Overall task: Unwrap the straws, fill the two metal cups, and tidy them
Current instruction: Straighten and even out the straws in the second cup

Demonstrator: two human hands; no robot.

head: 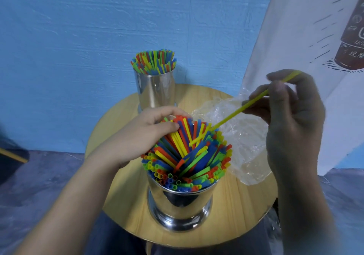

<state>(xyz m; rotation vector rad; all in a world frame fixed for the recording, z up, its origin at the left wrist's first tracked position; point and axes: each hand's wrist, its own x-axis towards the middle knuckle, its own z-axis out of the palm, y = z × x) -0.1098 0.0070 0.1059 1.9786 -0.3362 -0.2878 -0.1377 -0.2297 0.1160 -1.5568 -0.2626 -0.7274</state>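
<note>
1. Head view: I see the right grip (pixel 291 113) pinching a single yellow straw (pixel 236 113) between thumb and fingertips, raised above the right side of the round wooden surface (pixel 122 191).
2. Its long axis runs diagonally from upper right down to lower left. The lower tip points into the bundled straws (pixel 189 156) standing in the near metal cup (pixel 181 201).
3. Most of the yellow straw lies below and left of the pinch; only a short end pokes out beyond the fingers at upper right.
4. The left grip (pixel 145 130) curls over the far-left side of that bundle, thumb and fingers holding the straw tops.
5. The far metal cup (pixel 155 89) stands near the back edge, packed with upright straws. A crumpled clear wrapper (pixel 242 136) lies right of the near cup.
</note>
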